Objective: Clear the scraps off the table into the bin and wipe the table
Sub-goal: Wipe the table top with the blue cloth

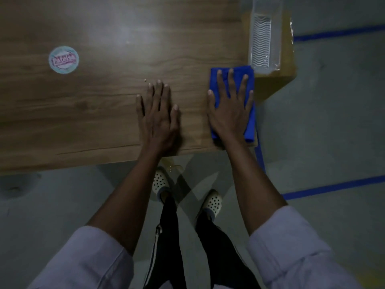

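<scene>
A folded blue cloth [251, 122] lies at the right end of the wooden table [93, 113]. My right hand [231, 107] presses flat on the cloth with its fingers spread. To its left, my left hand [159, 115] rests flat on the bare wood with straight fingers. One tiny crumb [145, 80] sits just beyond the left hand's fingertips. A clear plastic bin [265, 36] stands on a yellow box [277, 84] just past the table's right end.
A round sticker [64, 59] is stuck on the table at the left. The table's near edge runs just below my wrists. My feet in white clogs [160, 181] stand on the grey floor, which carries blue tape lines [333, 187] at the right.
</scene>
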Demonstrator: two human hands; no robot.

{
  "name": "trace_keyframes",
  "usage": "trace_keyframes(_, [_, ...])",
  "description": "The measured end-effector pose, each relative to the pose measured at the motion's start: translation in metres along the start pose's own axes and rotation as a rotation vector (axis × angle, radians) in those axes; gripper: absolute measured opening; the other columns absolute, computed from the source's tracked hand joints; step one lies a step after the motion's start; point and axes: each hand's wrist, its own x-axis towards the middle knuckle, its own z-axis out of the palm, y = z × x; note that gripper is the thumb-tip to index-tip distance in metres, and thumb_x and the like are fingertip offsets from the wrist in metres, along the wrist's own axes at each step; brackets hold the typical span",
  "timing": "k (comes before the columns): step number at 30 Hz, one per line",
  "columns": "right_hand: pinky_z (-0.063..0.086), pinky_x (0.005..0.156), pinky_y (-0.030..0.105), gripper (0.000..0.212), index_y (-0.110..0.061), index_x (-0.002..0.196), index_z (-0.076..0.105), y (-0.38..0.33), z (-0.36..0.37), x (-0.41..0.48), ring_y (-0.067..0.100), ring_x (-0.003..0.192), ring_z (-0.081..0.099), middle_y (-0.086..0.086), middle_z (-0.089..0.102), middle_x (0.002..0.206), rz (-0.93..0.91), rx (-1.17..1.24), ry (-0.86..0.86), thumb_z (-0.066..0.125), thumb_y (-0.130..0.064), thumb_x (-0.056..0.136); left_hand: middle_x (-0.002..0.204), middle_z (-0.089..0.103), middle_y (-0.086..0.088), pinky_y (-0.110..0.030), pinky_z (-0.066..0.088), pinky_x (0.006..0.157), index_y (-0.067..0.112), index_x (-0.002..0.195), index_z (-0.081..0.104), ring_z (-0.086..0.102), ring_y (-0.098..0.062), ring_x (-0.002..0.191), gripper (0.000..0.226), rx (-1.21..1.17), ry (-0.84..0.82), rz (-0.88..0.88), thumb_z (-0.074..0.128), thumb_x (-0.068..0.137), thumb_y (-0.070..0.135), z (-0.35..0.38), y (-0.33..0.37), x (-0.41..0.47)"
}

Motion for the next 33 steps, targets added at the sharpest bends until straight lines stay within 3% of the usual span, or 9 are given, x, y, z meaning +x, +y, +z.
trace_keyframes(6, [0.004, 0.127, 0.047, 0.059, -0.036, 0.164, 0.01, -0.065, 0.014, -0.013, 0.023, 0.159, -0.002, -0.01, 0.004, 0.172, -0.233, -0.026, -0.019, 0.018, -0.051, 0.108, 0.168, 0.027, -0.004, -0.045, 0.007, 0.126, 0.013, 0.16, 0.032, 0.02, -0.018, 0.157, 0.065, -0.089, 0.06, -0.025, 0.022, 0.104, 0.044, -0.004, -0.003, 0.002])
trace_keyframes(10, [0.007, 0.127, 0.047, 0.061, -0.035, 0.164, 0.013, -0.054, 0.012, -0.06, 0.022, 0.16, -0.001, -0.012, 0.007, 0.172, -0.362, -0.007, -0.06, 0.028, -0.045, 0.106, 0.167, 0.029, -0.006, -0.041, 0.006, 0.126, 0.012, 0.159, 0.034, 0.021, -0.019, 0.156, 0.066, -0.123, 0.059, -0.024, 0.022, 0.105, 0.047, -0.008, -0.001, 0.001])
trace_keyframes(17, [0.005, 0.128, 0.049, 0.063, -0.039, 0.164, 0.007, 0.032, -0.004, -0.06, 0.022, 0.159, -0.008, -0.014, 0.0, 0.172, -0.159, 0.016, -0.079, 0.023, -0.06, 0.106, 0.171, 0.02, -0.005, -0.044, 0.004, 0.128, 0.015, 0.162, 0.027, 0.012, -0.019, 0.158, 0.064, -0.033, 0.002, 0.006, 0.024, 0.106, 0.046, -0.008, 0.001, -0.002])
trace_keyframes(22, [0.002, 0.127, 0.051, 0.064, -0.035, 0.164, 0.008, 0.002, 0.001, 0.002, 0.028, 0.159, -0.006, -0.009, 0.002, 0.173, -0.039, 0.022, -0.003, 0.022, -0.058, 0.106, 0.172, 0.012, -0.005, -0.046, 0.001, 0.128, 0.016, 0.164, 0.02, 0.006, -0.019, 0.159, 0.07, -0.016, -0.022, 0.011, 0.017, 0.104, 0.053, -0.001, -0.001, -0.002])
trace_keyframes(29, [0.003, 0.126, 0.052, 0.06, -0.035, 0.164, 0.006, -0.066, 0.009, -0.007, 0.026, 0.159, -0.006, -0.01, 0.001, 0.173, -0.296, -0.054, -0.068, 0.021, -0.052, 0.108, 0.171, 0.017, -0.007, -0.045, 0.004, 0.127, 0.01, 0.164, 0.01, 0.017, -0.017, 0.158, 0.082, -0.271, 0.053, -0.031, 0.029, 0.101, 0.06, -0.014, 0.002, -0.004])
trace_keyframes(33, [0.007, 0.126, 0.049, 0.067, -0.038, 0.164, 0.012, -0.054, 0.008, -0.06, 0.023, 0.159, -0.003, -0.014, 0.005, 0.172, -0.392, -0.039, -0.11, 0.04, -0.048, 0.103, 0.17, 0.023, -0.004, -0.049, 0.005, 0.127, 0.015, 0.163, 0.023, 0.016, -0.019, 0.158, 0.08, -0.17, 0.001, -0.017, 0.025, 0.1, 0.065, -0.019, 0.005, -0.005])
